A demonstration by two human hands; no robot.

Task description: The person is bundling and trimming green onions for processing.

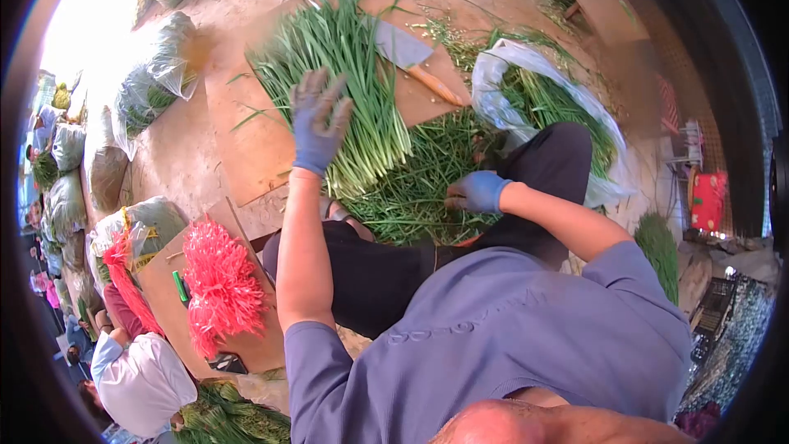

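Observation:
My left hand, in a blue-grey glove, lies with fingers spread over a large bunch of long green garlic chives on a flat brown board. The pale stem ends point towards me. My right hand, gloved as well, is low over a heap of loose green trimmings between my legs. Its fingers are apart and dark at the tips, and nothing shows in them. A cleaver with a wooden handle rests on the board, right of the chives.
An open plastic bag of greens stands by my right knee. On a brown board at left lie red plastic ties and a green marker. Another person sits beyond it. Filled bags line the floor at left.

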